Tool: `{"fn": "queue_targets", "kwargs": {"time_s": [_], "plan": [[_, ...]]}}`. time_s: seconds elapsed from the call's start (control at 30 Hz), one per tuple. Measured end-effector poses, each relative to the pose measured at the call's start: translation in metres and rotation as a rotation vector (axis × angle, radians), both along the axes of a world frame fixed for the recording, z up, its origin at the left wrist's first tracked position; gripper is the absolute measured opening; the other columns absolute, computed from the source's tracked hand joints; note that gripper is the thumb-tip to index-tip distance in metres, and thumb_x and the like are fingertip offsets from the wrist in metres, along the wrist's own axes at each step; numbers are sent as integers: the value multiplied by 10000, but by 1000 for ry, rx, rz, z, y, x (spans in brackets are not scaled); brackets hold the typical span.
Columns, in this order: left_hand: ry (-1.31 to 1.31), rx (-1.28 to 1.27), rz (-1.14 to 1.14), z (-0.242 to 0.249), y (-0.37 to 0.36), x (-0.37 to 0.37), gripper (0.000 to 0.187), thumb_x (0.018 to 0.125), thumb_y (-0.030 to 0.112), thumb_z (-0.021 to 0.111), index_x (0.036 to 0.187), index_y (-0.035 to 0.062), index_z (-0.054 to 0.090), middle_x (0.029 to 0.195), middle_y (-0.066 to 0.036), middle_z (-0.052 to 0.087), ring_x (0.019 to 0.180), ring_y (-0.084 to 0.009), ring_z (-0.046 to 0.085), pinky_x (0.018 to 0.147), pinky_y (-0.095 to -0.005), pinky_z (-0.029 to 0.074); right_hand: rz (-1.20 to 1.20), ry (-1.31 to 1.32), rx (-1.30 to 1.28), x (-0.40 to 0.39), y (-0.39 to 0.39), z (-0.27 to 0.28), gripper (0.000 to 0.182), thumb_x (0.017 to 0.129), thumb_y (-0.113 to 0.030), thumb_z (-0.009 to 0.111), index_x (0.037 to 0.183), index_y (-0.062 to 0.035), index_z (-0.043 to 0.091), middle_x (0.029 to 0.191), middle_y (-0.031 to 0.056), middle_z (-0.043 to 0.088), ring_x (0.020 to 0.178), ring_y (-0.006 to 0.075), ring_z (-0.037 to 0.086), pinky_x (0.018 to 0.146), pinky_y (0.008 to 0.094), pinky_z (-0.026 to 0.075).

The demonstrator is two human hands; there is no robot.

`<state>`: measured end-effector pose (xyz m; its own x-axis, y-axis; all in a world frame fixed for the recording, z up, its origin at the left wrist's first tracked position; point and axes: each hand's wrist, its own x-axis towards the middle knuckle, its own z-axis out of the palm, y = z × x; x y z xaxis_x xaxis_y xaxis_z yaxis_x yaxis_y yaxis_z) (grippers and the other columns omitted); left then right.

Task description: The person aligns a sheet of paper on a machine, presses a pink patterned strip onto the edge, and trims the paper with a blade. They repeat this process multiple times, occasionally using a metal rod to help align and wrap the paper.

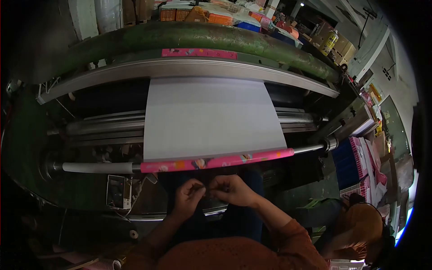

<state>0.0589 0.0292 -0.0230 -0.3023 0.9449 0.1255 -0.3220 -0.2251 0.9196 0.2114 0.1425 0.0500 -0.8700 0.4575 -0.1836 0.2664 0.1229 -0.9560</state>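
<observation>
My left hand (189, 198) and my right hand (231, 189) are close together above my lap, thumbs and fingers pinched. Whatever lies between the fingertips, if anything, is too small and dark to make out. Just beyond them a pink printed roll (220, 160) is wound on a metal shaft (310, 149). From that roll a wide white sheet (207, 117) stretches back under a long metal bar (198, 67). Neither hand touches the roll or the sheet.
A white sleeve (96, 168) covers the shaft's left part. Behind the bar runs a large green roller (193, 38). Below the shaft on the left hangs a small white box (119, 192). At lower right another person (360, 225) bends near pink-edged stacks (357, 157).
</observation>
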Motion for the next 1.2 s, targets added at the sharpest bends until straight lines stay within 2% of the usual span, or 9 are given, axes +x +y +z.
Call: {"fn": "queue_targets", "kwargs": {"time_s": [0.07, 0.17, 0.2, 0.27, 0.33, 0.37, 0.43, 1.07, 1.2], "plan": [[7, -51, -62, -11, 1, 3, 52, 908, 32, 596, 954, 10, 587, 849, -8, 593, 778, -65, 549, 727, -229, 459, -95, 69, -256, 6, -8, -13, 58, 859, -29, 648, 901, 9, 637, 789, 39, 658, 765, 100, 616, 661, 272, 504], [36, -123, -135, -22, 5, 6, 71, 907, 59, 614, 951, 7, 593, 819, -29, 600, 766, -80, 575, 717, -218, 455, -226, -12, -139, 22, -9, -49, 71, 856, -52, 664, 896, -2, 634, 769, 62, 670, 711, 138, 649, 624, 265, 499], [277, -192, -32, -21, 8, 6, 102, 888, 87, 637, 944, 10, 601, 838, -50, 612, 804, -123, 597, 734, -248, 466, -224, -11, -139, 29, -8, -61, 71, 856, -52, 664, 896, -2, 634, 769, 62, 670, 711, 138, 649, 624, 265, 499], [521, -258, 75, -30, 12, 6, 133, 869, 115, 660, 937, 12, 609, 857, -70, 623, 842, -166, 619, 751, -279, 477, -321, -186, 626, 46, -3, -87, 106, 827, -128, 668, 864, -36, 629, 788, 139, 673, 733, 282, 677, 627, 352, 522], [1250, -117, 315, -56, 16, 2, 187, 810, 178, 687, 910, 30, 634, 950, -107, 637, 978, -257, 598, 861, -381, 458, -354, -318, 647, 66, 0, -119, 118, 817, -156, 655, 858, -51, 621, 814, 163, 662, 765, 329, 660, 639, 390, 522], [1253, -120, 310, -68, 16, 2, 187, 810, 178, 687, 910, 30, 634, 950, -107, 637, 978, -257, 598, 861, -381, 458, -384, -451, 666, 75, -1, -133, 131, 807, -185, 642, 851, -66, 612, 840, 187, 652, 796, 376, 644, 650, 428, 522], [1563, -157, 162, -83, 14, 5, 202, 764, 194, 694, 881, 35, 651, 996, -112, 630, 1055, -290, 542, 946, -451, 390, -317, -485, 761, 92, -6, -153, 130, 817, -181, 624, 883, -69, 620, 860, 167, 659, 809, 357, 649, 673, 430, 523], [1589, -277, 41, -87, 24, 16, 177, 787, 229, 661, 829, 59, 635, 948, -91, 627, 1058, -265, 541, 984, -436, 353, -316, -337, 731, 103, -12, -166, 112, 844, -183, 599, 848, -72, 599, 825, 152, 648, 780, 344, 649, 656, 429, 515], [1507, -199, 125, -94, 25, 14, 170, 787, 233, 662, 806, 70, 620, 876, -85, 601, 993, -268, 551, 948, -442, 375, -119, -455, 681, 105, 5, -144, 107, 814, -151, 638, 884, -69, 641, 795, 144, 654, 746, 311, 653, 635, 398, 511]]}}
